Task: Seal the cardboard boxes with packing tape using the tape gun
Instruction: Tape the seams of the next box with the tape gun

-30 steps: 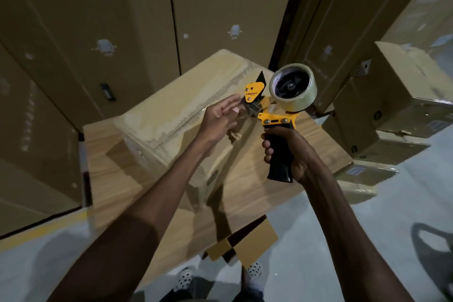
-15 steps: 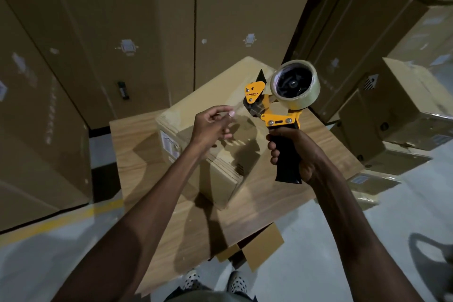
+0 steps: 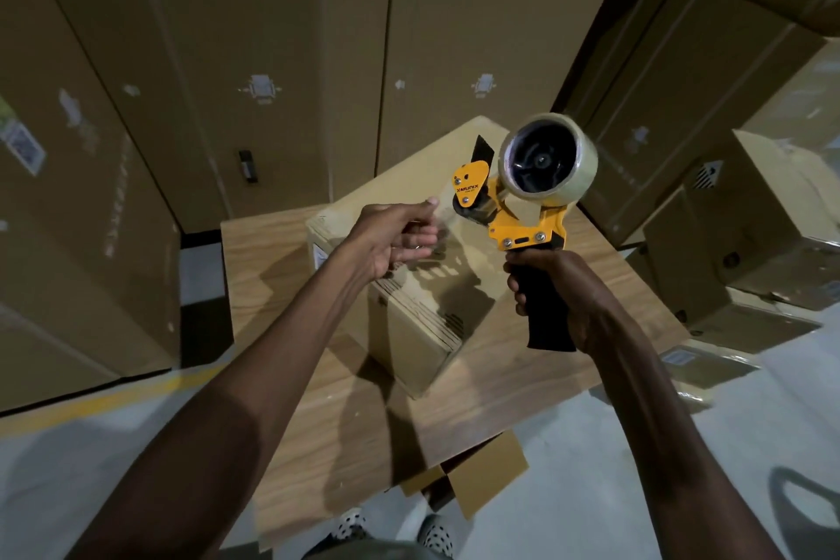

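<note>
Nearest to me, my right hand [image 3: 575, 300] grips the black handle of the yellow metal tape gun [image 3: 513, 214], fingers wrapped around it. It looks light and stiff; the handle is the safe place, away from the toothed blade. My left hand [image 3: 393, 241] seems to pinch the thin clear tape end by the gun's front; I judge it sticky and easily creased. Below stands the small closed brown cardboard box [image 3: 409, 323] on the wooden table [image 3: 522, 382]. Behind rise tall smooth cartons [image 3: 272, 59].

Stacked cartons [image 3: 272, 59] close behind table [image 3: 522, 377]
</note>
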`<action>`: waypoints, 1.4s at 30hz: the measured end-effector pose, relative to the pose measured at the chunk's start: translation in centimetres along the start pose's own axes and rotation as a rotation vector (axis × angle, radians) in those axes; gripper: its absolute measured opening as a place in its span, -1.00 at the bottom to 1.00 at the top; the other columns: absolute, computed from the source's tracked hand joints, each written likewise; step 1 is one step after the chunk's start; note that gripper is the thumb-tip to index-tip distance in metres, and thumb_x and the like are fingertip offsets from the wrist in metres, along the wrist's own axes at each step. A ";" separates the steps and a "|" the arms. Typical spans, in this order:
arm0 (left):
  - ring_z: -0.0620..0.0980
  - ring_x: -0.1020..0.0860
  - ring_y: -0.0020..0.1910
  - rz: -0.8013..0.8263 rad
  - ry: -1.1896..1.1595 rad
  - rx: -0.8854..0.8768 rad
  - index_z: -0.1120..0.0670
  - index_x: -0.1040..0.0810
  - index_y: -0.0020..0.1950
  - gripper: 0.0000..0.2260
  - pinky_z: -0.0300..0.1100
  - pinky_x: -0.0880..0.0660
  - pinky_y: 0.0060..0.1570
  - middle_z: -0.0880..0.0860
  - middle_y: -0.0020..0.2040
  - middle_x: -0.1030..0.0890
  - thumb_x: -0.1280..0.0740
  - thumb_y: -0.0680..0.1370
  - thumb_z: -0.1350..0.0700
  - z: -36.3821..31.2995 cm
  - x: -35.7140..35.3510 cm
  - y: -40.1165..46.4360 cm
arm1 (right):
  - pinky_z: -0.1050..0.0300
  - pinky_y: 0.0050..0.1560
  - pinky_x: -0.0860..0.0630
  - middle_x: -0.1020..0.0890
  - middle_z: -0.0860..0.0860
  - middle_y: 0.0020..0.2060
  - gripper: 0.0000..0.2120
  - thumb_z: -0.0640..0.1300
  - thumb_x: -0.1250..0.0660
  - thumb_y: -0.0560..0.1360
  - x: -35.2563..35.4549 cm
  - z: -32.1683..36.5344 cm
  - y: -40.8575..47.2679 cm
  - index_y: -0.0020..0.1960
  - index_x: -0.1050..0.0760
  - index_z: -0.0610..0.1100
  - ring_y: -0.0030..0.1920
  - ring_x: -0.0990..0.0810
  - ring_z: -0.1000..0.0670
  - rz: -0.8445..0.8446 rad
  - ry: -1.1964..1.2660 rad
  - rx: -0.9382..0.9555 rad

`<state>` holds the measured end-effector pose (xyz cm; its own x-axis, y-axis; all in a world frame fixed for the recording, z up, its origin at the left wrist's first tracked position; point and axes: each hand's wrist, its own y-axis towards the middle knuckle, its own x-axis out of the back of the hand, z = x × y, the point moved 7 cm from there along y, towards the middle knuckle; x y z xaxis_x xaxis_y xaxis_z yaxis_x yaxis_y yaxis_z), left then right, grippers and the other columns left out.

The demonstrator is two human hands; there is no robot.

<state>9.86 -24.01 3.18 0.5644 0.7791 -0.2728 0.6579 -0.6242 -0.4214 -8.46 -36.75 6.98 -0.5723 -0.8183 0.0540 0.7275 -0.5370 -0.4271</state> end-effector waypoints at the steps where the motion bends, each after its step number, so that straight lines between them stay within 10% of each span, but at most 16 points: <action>1: -0.06 -0.66 -0.35 -0.005 0.002 0.027 0.26 -0.66 0.06 -0.77 -0.21 -0.63 -0.35 0.16 -0.16 -0.70 -0.51 0.50 0.14 0.0 -0.1 0.2 | 0.10 -0.34 -0.38 -0.54 -0.13 -0.35 -0.92 -0.23 -0.33 0.56 0.2 0.0 0.0 -0.07 -0.55 -0.24 -0.40 -0.46 -0.02 -0.021 -0.022 0.015; 11: -0.02 -0.68 -0.39 0.027 0.227 0.134 0.21 -0.54 0.17 -0.69 -0.21 -0.64 -0.38 0.13 -0.32 -0.70 -0.30 0.52 0.51 -0.9 0.1 2.6 | 0.12 -0.34 -0.40 -0.55 -0.10 -0.36 -0.94 -0.26 -0.35 0.56 1.7 -0.4 -0.6 -0.07 -0.56 -0.26 -0.36 -0.47 -0.01 0.042 -0.233 0.090; 31: -0.17 -0.53 -0.59 -0.377 0.488 -0.197 0.08 -0.41 -0.15 -0.65 -0.25 -0.51 -0.55 0.14 -0.32 -0.54 -0.56 0.40 0.36 -4.9 14.5 4.4 | 0.21 -0.45 -0.36 -0.48 -0.10 -0.40 -0.86 -0.28 -0.31 0.59 -2.6 -2.8 -2.0 -0.15 -0.52 -0.21 -0.42 -0.40 0.01 0.142 -0.340 0.133; 42: -0.10 -0.50 -0.44 -0.376 0.432 -0.142 0.13 -0.44 0.06 -0.63 -0.28 -0.52 -0.44 0.09 -0.28 -0.56 -0.58 0.43 0.24 -3.8 18.4 5.6 | 0.21 -0.44 -0.35 -0.47 -0.14 -0.39 -0.91 -0.34 -0.30 0.58 -3.1 -6.2 -3.2 -0.07 -0.54 -0.35 -0.39 -0.40 -0.03 0.063 -0.270 0.112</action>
<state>25.84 -13.37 -0.91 0.4115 0.8728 0.2625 0.8958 -0.3343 -0.2927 -11.31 -31.21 2.54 -0.4143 -0.8677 0.2747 0.8044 -0.4903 -0.3356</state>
